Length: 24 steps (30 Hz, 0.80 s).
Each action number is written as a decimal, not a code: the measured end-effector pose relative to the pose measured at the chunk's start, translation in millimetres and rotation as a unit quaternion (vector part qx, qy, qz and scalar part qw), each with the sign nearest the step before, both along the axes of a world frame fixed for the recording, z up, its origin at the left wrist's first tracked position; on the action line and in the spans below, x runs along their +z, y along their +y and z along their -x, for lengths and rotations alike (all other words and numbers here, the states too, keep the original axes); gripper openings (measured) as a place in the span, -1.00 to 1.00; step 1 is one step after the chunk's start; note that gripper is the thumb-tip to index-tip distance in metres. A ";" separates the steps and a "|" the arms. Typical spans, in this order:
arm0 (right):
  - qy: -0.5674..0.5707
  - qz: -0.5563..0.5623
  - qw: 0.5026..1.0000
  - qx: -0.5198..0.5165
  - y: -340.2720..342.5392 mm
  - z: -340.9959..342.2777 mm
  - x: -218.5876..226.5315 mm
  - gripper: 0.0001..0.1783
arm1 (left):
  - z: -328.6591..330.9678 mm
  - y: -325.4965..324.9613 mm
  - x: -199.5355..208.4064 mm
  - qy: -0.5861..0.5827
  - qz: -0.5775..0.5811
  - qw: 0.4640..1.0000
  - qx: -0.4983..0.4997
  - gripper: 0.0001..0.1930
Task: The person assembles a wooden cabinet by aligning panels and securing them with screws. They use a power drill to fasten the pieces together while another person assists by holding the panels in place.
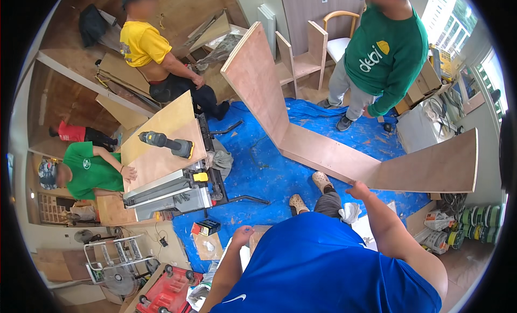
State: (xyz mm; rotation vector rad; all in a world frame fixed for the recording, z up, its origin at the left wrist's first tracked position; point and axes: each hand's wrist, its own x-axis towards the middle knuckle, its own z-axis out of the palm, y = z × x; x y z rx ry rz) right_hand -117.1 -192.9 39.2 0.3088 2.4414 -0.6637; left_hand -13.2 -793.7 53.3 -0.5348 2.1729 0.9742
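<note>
A large U-shaped plywood frame rests on a blue tarp, its two side panels spreading upward left and right. My right hand is at the near edge of its bottom board, fingers curled against the wood. Lower down, my left hand hangs by my side with its fingers curled in; whether anything is inside them is hidden. A small wooden board lies right beside that hand. My clog-clad feet stand close to the frame.
Blue tarp covers the floor. Left, a table saw carries plywood and a cordless drill, with a green-shirted person's hand on the sheet. Another person stands beyond the frame; one in yellow sits back left. A red dolly is near.
</note>
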 end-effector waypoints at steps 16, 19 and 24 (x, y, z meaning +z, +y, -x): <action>-0.023 0.048 0.998 -0.024 -15.7 5.0 7.0 -0.38 | -2.0 5.7 12.2 0.002 -0.002 1.000 -0.016 -0.48; -0.032 0.034 0.998 -0.029 -20.8 5.3 12.4 -0.39 | -2.5 6.6 11.1 0.006 -0.002 1.000 -0.015 -0.49; -0.007 0.038 0.999 0.012 -9.4 -2.7 -9.1 -0.38 | -2.8 4.3 5.7 0.012 0.001 1.000 -0.017 -0.49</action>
